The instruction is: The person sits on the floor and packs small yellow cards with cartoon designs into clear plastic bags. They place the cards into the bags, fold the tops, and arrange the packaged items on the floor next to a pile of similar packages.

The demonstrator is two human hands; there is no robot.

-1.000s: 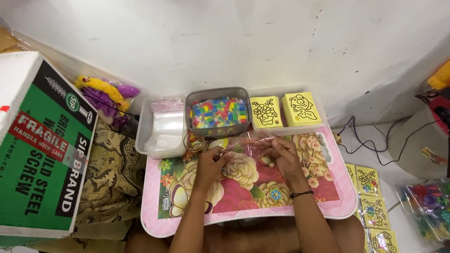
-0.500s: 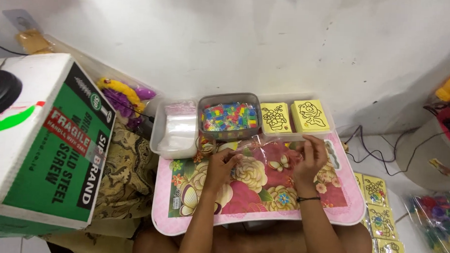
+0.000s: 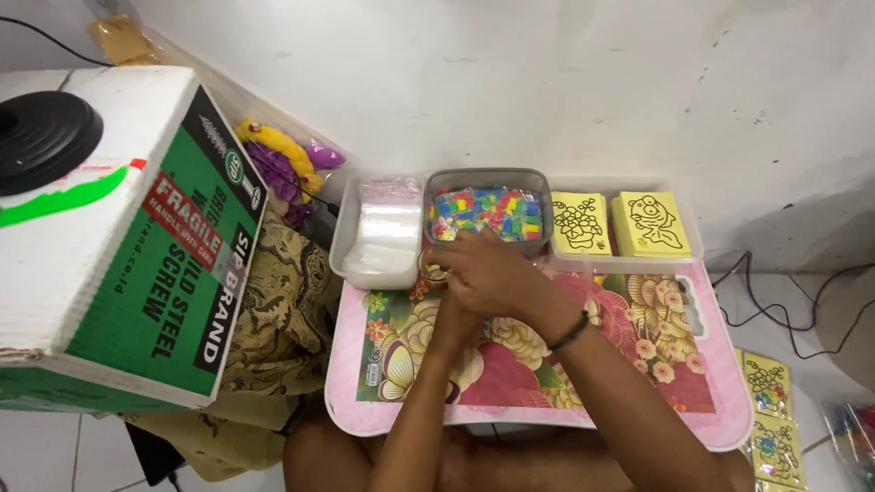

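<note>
Right hand (image 3: 490,272) sits curled over the left hand (image 3: 448,287), both bunched together, and honestly I can't tell what either is gripping. Just past the knuckles is the grey tub of colourful beads (image 3: 487,211), with a stack of clear bags (image 3: 385,230) off to the left and yellow picture cards (image 3: 618,223) off to the right. Everything's on a pink floral worktop (image 3: 646,379).
</note>
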